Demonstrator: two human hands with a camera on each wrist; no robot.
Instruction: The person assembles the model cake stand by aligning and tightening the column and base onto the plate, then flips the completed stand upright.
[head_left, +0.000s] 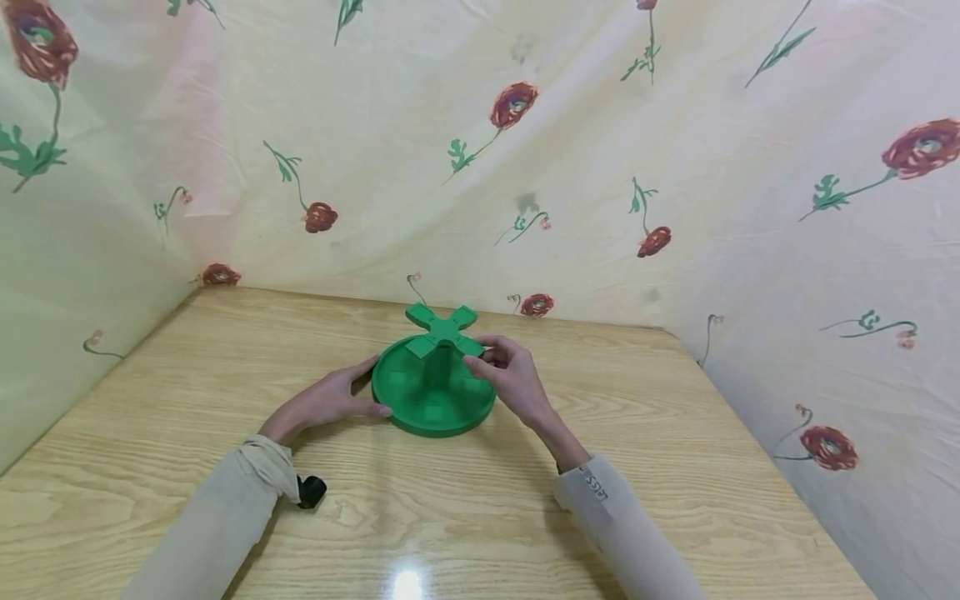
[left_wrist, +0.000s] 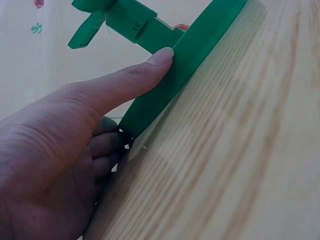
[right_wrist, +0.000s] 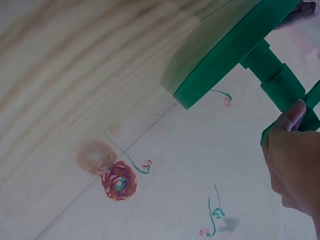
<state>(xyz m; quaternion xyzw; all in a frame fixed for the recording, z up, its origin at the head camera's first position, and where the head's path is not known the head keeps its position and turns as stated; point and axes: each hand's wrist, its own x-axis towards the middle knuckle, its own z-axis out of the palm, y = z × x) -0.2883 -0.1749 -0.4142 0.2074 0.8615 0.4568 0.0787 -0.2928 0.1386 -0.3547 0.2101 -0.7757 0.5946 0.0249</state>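
Note:
A green round tray-like base [head_left: 397,400] with a raised rim lies on the table in the head view. From its middle rises a green post [left_wrist: 131,22], marked 33 on one side, topped by a green cross-shaped piece [head_left: 444,330] with flat arms. My left hand [head_left: 330,402] holds the base's left edge, thumb against the rim in the left wrist view; its other fingers are partly hidden behind. My right hand [head_left: 513,379] pinches the near-right arm of the cross between thumb and fingers, above the base's right side. The right wrist view shows that grip too.
The wooden table [head_left: 465,517] carries the base near its far half. A flower-patterned cloth [head_left: 420,167] hangs behind and along the sides. A small black object [head_left: 311,492] shows at the left sleeve's cuff.

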